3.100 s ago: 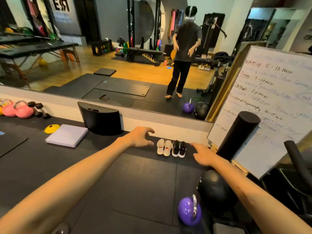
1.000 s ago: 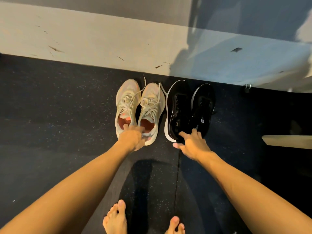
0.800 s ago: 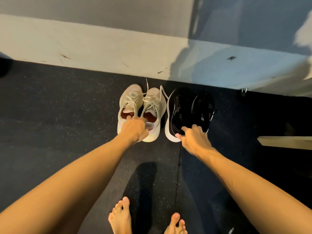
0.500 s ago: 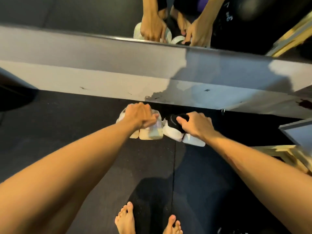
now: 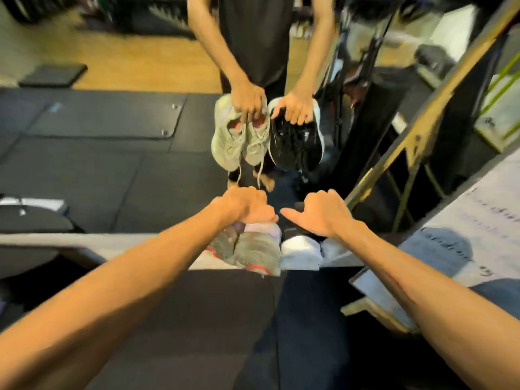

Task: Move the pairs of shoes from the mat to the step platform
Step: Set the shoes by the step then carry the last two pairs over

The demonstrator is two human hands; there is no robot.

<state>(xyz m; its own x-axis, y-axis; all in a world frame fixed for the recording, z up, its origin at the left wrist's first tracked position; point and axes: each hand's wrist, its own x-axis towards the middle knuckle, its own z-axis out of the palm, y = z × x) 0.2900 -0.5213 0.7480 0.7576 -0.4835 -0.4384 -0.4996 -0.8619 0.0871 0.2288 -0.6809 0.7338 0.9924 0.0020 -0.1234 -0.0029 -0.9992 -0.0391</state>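
Observation:
My left hand is shut on the heels of the pale grey pair of shoes, which hangs below it, soles toward me, above the black mat. My right hand grips the black pair of shoes with white soles, also hanging off the floor. The wall mirror ahead reflects both pairs dangling from the hands. The step platform is outside the frame.
A whiteboard on a wooden stand leans at the right, close to my right arm. A black curved box stands at the left by the mirror's base ledge. The picture is blurred by head motion.
Both hands closed on the shoes' heels and lifted the two pairs off the mat. My view rose from the floor to the mirror.

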